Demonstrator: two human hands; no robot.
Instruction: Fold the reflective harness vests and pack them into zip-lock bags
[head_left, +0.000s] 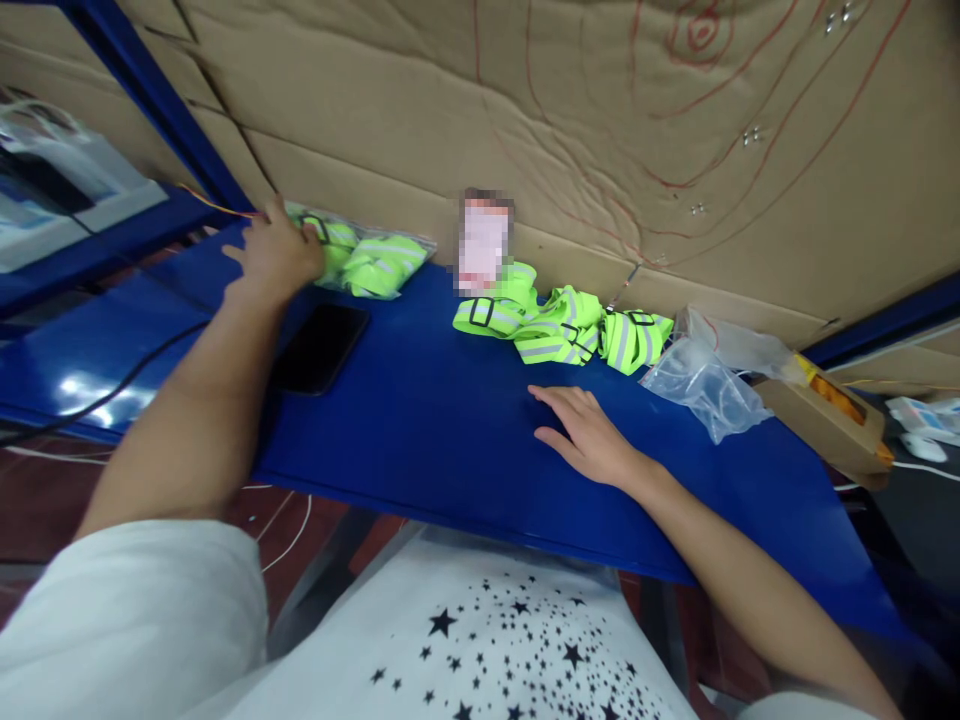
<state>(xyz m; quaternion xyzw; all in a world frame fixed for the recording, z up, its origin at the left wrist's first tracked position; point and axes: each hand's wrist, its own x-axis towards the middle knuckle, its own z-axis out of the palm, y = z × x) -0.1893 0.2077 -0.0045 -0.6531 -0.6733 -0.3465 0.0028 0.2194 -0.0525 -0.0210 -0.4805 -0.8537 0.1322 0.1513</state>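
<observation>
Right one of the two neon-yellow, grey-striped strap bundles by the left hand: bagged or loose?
Bagged. Clear plastic film covers the strap bundle and juts past it on the right. Sealed or not: can't tell.

Smooth glossy desk (427,420), woven-looking cloth straps (559,325) along back edge, shiny clear plastic pouch (384,266) toward back left corner, crinkled plastic bag (701,378) toward back right corner, matt creased cardboard panel (540,130)

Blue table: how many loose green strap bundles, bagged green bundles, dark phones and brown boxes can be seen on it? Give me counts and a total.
Loose bundles: 3
Bagged bundles: 2 in sight, the left hand hiding part of that area
Phone: 1
Box: 1
Total: 7
</observation>
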